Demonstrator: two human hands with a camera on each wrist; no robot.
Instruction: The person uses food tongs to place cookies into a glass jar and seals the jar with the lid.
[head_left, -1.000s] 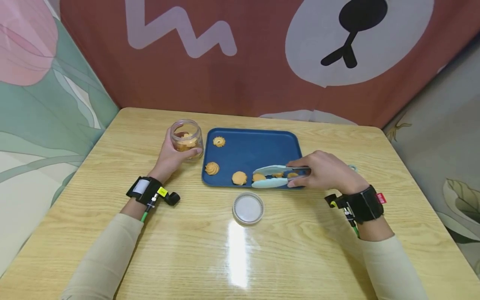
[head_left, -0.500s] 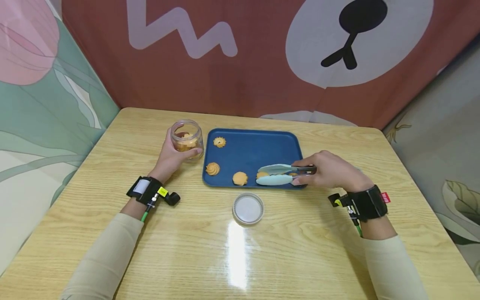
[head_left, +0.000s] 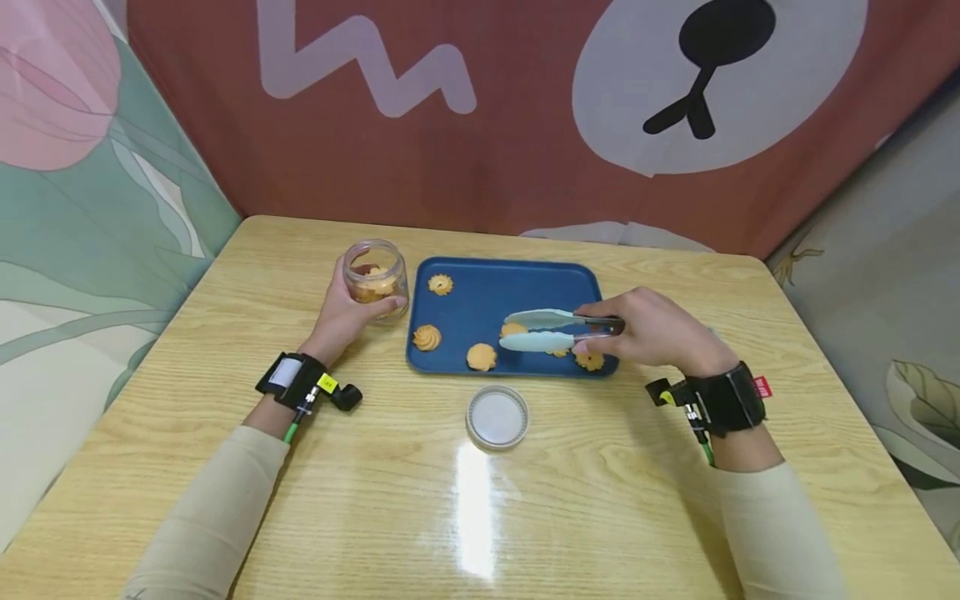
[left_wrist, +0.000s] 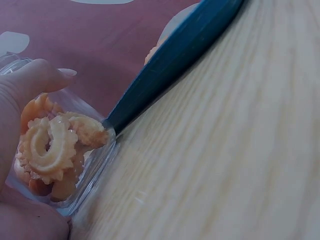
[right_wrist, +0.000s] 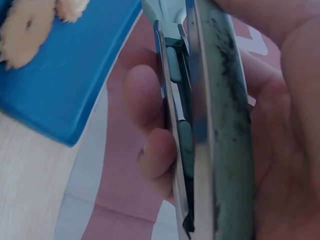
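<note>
My left hand [head_left: 341,312] grips a clear jar [head_left: 402,287] standing beside the blue tray [head_left: 487,296]. Ring-shaped and other cookies [left_wrist: 47,150] show through its wall in the left wrist view. With my right hand [head_left: 656,333] I hold pale blue-green tongs [head_left: 536,342] by their metal handles, over the tray's right half. A cookie [head_left: 513,330] shows between the tong tips, partly covered by them. In the right wrist view the fingers wrap round the tongs' handle [right_wrist: 227,125], whose tips are out of view.
Along the tray's left and front sides lie several cookies, among them a swirled cookie [head_left: 427,337], a round cookie [head_left: 482,357] and a flower-shaped cookie [head_left: 589,360]. A round lid [head_left: 497,417] rests on the wooden table [head_left: 360,500] in front of the tray.
The tongs first shifted right over the front row, then rose back and left with a cookie between the tips. More of the front-right cookies shows. My left hand and the jar hold still.
</note>
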